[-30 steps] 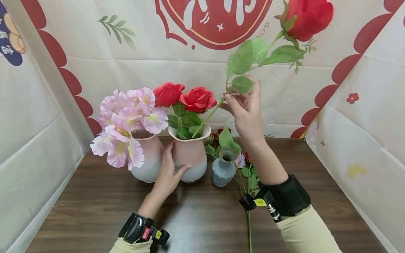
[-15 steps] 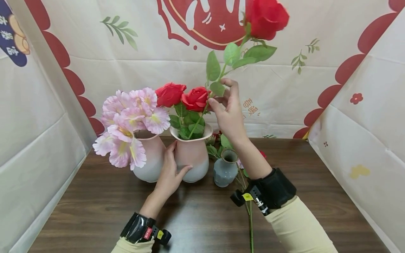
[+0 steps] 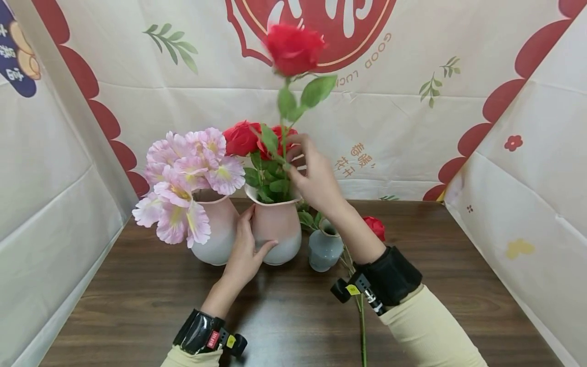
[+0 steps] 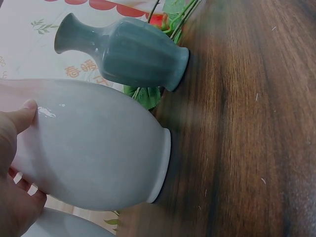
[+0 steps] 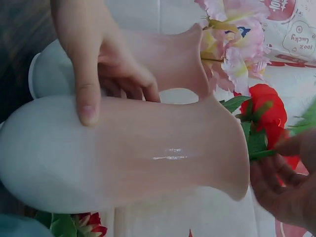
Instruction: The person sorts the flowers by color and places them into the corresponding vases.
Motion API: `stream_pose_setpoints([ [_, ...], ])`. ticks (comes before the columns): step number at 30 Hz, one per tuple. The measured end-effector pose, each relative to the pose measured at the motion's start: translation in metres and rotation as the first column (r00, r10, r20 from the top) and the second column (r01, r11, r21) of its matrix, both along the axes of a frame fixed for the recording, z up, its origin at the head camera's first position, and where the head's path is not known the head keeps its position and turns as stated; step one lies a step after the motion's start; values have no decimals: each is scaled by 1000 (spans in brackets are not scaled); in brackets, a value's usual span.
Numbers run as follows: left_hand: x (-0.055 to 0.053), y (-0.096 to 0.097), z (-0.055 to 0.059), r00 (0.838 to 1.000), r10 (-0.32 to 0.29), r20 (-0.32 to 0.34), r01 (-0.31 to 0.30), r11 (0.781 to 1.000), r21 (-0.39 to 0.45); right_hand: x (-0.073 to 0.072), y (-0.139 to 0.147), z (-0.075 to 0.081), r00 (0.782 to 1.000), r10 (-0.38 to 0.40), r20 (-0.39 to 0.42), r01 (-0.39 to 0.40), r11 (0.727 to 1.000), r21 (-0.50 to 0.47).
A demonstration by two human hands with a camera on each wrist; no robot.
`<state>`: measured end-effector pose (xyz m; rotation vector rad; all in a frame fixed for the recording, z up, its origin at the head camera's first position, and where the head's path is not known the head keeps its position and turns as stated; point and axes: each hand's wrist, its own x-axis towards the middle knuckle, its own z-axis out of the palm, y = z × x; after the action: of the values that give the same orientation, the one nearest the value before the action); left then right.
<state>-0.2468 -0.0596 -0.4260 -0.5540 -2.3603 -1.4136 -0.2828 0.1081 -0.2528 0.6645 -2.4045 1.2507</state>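
Note:
My right hand [image 3: 314, 173] pinches the green stem of a long red rose [image 3: 295, 50] above the mouth of the right pink-and-grey vase [image 3: 277, 229]. In the right wrist view, the stem passes at the vase rim. Two shorter red roses [image 3: 240, 137] stand in that vase, one partly hidden behind the held stem. With thumb on the front and fingers along its left side, my left hand [image 3: 245, 250] holds the same vase upright. Beside it, a matching vase [image 3: 215, 232] carries pale pink ruffled flowers [image 3: 183, 181].
A small blue-grey vase [image 3: 324, 250] stands to the right of the held vase. Behind it and under my right forearm lie more flowers, including a red bloom [image 3: 375, 228] and long stems [image 3: 362, 326] on the wooden table [image 3: 284, 316]. Printed cloth walls [image 3: 380, 148] enclose the table.
My right hand has moved left and down with the long rose, which has swung from leaning right to nearly upright over the vase. My left hand has stayed on the vase.

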Motion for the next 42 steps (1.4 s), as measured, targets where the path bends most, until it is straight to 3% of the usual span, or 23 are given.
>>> stream_pose_setpoints([
  [2, 0, 0, 0, 1000, 2, -12, -2, 1000, -2, 3, 5, -2, 999, 0, 42, -3, 997, 79],
  [7, -1, -1, -2, 999, 18, -41, -19, 999, -27, 13, 25, -16, 994, -27, 109, 9, 986, 164],
  [26, -1, 0, 0, 1000, 12, -2, -12, 1000, -3, 35, 106, -61, 965, -182, 190, 150, 974, 170],
  [42, 0, -1, 2, 1000, -1, 14, 1, 1000, 2, 59, 153, -91, 922, -307, 235, 244, 933, 264],
])
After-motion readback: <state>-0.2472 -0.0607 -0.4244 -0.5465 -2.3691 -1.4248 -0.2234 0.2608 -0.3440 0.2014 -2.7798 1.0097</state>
